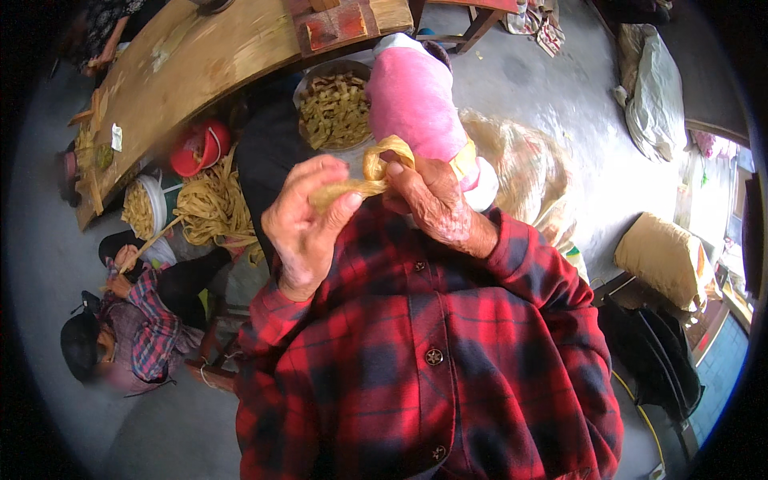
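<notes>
Right hand (436, 200): grip closed, thumb pressing the yellow strip (362, 189) against the fingers at the base of an upright loop. Left hand (302, 220): fingers partly spread, strip running in between thumb and fingers; can't tell if that grip is clamped. Strip sits in front of the chest, spanning both hands, just below the pink cloth (412, 92) on the leg. Beyond: round pan of folded yellow pieces (336, 112), near the wooden desk (188, 56). Red bucket (184, 162) left, co-worker (152, 336) lower left.
</notes>
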